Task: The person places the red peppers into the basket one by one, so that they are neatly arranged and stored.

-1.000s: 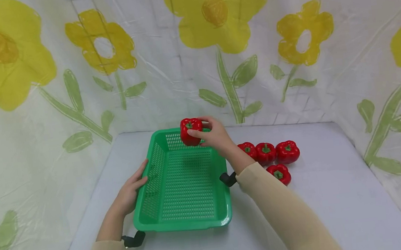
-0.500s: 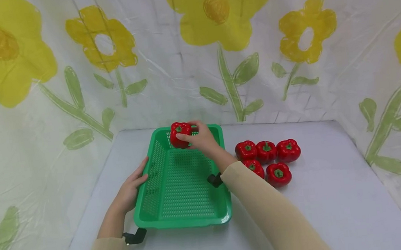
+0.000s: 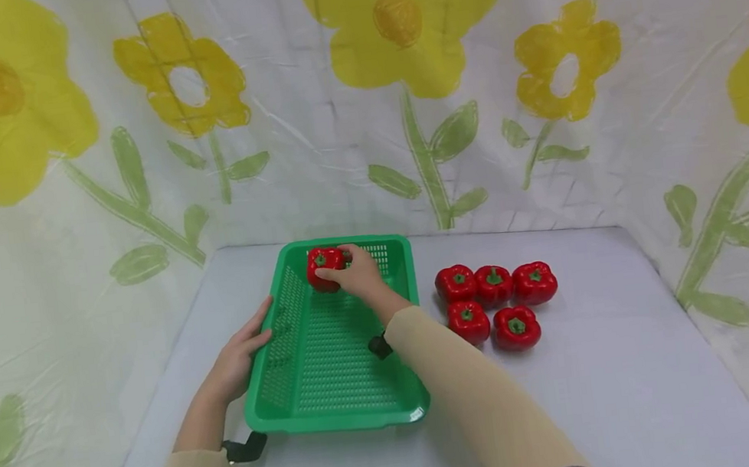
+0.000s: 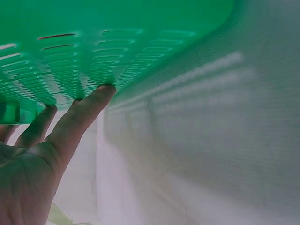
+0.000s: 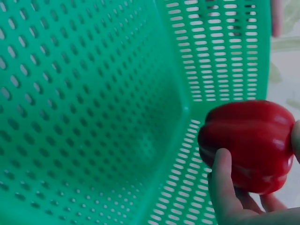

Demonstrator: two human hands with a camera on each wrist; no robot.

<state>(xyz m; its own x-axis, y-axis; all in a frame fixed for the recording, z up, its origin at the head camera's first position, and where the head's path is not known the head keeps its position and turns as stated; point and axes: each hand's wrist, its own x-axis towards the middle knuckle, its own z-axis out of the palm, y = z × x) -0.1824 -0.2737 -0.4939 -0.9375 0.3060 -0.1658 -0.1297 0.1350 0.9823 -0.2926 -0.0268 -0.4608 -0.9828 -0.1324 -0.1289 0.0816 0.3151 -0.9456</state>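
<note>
A green mesh basket (image 3: 340,422) stands on the white table, its inside holding nothing else but the pepper in my right hand. That hand (image 3: 358,274) grips a red bell pepper (image 3: 324,281) inside the basket's far left corner, above the floor of it. In the right wrist view fingers and thumb lie round the pepper (image 5: 248,140), close to the mesh walls (image 5: 215,56). My left hand (image 3: 233,361) rests against the basket's left side with extended fingers; the left wrist view shows its fingertips (image 4: 105,89) touching the mesh wall (image 4: 117,51).
Right of the basket, several red peppers sit on the table (image 3: 611,361): three in a back row (image 3: 494,284), two in front (image 3: 516,327). A curtain with yellow flowers (image 3: 405,45) hangs behind and at both sides. Dark wrist mounts (image 3: 246,448) show at both wrists.
My right hand has moved left and down with its pepper, from over the basket's far right part to inside its far left corner. The left hand stays at the basket's side.
</note>
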